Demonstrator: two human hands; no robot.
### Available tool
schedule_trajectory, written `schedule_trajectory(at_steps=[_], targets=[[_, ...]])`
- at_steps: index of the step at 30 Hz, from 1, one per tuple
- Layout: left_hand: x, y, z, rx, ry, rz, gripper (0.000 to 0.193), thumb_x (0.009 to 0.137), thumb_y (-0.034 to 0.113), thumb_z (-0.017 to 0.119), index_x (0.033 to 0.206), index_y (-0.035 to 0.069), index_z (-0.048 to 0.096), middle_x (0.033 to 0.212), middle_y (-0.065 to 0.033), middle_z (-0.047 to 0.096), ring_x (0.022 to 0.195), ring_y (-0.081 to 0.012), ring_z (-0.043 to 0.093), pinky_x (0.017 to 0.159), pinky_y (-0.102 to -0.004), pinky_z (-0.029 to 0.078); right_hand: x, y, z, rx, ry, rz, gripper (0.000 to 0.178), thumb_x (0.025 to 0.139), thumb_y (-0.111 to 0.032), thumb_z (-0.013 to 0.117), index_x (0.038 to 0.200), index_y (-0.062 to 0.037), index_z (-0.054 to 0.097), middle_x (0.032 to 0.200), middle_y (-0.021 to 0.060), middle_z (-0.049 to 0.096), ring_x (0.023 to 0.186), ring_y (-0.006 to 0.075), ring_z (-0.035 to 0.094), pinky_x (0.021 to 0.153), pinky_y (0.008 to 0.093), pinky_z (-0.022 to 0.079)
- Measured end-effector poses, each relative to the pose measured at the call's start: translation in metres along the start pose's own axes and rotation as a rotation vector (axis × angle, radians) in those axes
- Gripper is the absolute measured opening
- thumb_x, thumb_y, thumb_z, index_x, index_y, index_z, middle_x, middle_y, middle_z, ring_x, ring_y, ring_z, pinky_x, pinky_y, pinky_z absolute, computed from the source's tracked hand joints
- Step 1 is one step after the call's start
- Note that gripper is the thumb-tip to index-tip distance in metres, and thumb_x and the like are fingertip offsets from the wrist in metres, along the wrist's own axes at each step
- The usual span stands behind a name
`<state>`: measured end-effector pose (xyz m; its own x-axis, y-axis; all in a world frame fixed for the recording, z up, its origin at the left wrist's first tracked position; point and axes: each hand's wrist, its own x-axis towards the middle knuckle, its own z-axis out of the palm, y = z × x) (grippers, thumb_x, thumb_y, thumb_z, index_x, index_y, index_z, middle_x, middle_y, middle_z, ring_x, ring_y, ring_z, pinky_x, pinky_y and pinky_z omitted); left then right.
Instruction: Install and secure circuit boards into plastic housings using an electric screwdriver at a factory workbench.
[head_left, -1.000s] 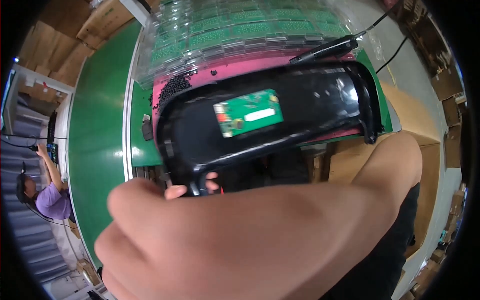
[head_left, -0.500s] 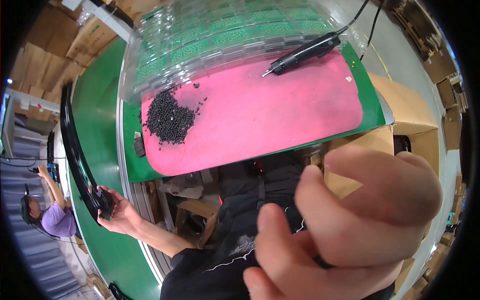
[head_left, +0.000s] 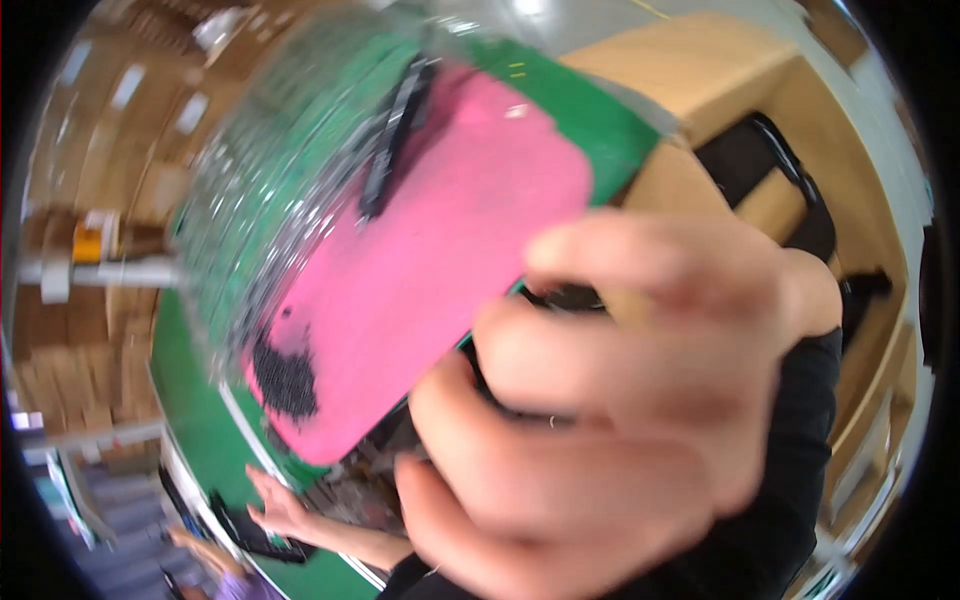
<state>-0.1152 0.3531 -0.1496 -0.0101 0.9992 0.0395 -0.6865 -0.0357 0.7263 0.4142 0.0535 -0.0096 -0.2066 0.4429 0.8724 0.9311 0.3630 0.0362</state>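
My right hand [head_left: 620, 390] looms large and blurred close to the view, its fingers bent but apart; I see nothing held in them. At the lower left my left hand [head_left: 282, 508] reaches over the green bench with its fingers spread. Beside it lies a glossy black plastic part [head_left: 240, 530], and I see no grip on it. A pink mat [head_left: 440, 220] carries a heap of small black pieces [head_left: 285, 380], too small and blurred to name. A black electric screwdriver [head_left: 395, 145] lies at the mat's far edge, by stacked clear plastic trays [head_left: 270, 170] with green contents.
An open cardboard box [head_left: 850, 150] stands at the right with black parts [head_left: 745, 150] inside. Stacked cartons [head_left: 130, 110] line the far left. A co-worker's purple sleeve [head_left: 240, 585] and arm show at the lower left edge.
The whole view has swung, so the mat and bench now sit tilted and the box shows more. My left hand has let go of the black part. My right hand appears further left.
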Motion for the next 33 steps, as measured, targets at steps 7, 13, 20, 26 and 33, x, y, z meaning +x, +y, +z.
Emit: schedule_trajectory(at_steps=[7, 13, 20, 26, 33], targets=[[-0.022, -0.074, 0.115, 0.367, -0.266, 0.059, 0.025, 0.094, 0.012, 0.045, 0.113, -0.002, 0.055, 0.101, -0.0077, 0.059, 0.097, -0.0178, 0.053, 0.081, -0.0321, 0.04, -0.154, 0.08, -0.129, -0.55, -0.192, 0.764, 0.016, 0.082, -0.021, 0.061, 0.094, -0.0098, 0.063, 0.085, 0.0078, 0.068, 0.076, 0.0271, 0.066, 0.065, 0.0367, 0.054], [-0.071, -0.134, 0.176, 0.896, -0.647, 0.231, 0.016, 0.084, -0.006, 0.042, 0.091, 0.001, 0.054, 0.08, -0.0084, 0.054, 0.076, -0.0162, 0.049, 0.073, -0.0274, 0.04, -0.402, 0.088, -0.157, -0.391, -0.454, 2.278, 0.044, 0.087, -0.036, 0.061, 0.094, 0.0073, 0.062, 0.082, 0.0237, 0.069, 0.075, 0.0377, 0.07, 0.063, 0.0469, 0.058], [-0.092, -0.171, 0.174, 0.859, -0.721, 0.137, 0.018, 0.083, -0.01, 0.041, 0.081, -0.001, 0.056, 0.076, -0.0056, 0.057, 0.071, -0.0113, 0.052, 0.067, -0.0231, 0.042, -0.485, 0.051, -0.092, -0.216, -0.061, 2.198, 0.031, 0.082, -0.02, 0.057, 0.067, 0.0047, 0.066, 0.063, 0.0147, 0.064, 0.051, 0.0228, 0.063, 0.044, 0.0366, 0.05], [-0.099, -0.172, 0.179, 1.065, -0.671, 0.233, 0.023, 0.08, -0.015, 0.043, 0.077, -0.001, 0.06, 0.069, -0.0063, 0.066, 0.06, -0.0103, 0.056, 0.072, -0.0221, 0.046, -0.403, 0.051, -0.159, 0.574, 0.338, 2.187, 0.033, 0.089, -0.031, 0.055, 0.06, -0.0192, 0.043, 0.051, -0.0046, 0.037, 0.04, 0.0099, 0.031, 0.038, 0.0254, 0.023], [-0.097, -0.173, 0.184, 0.988, -0.728, 0.198, 0.021, 0.075, -0.014, 0.046, 0.075, -0.001, 0.062, 0.068, -0.0081, 0.064, 0.059, -0.015, 0.061, 0.055, -0.0258, 0.045, -0.226, 0.011, -0.19, 1.402, 0.696, 1.893, 0.041, 0.094, -0.047, 0.055, 0.098, -0.0059, 0.053, 0.068, -0.0055, 0.036, 0.054, 0.0069, 0.029, 0.048, 0.0225, 0.026]])
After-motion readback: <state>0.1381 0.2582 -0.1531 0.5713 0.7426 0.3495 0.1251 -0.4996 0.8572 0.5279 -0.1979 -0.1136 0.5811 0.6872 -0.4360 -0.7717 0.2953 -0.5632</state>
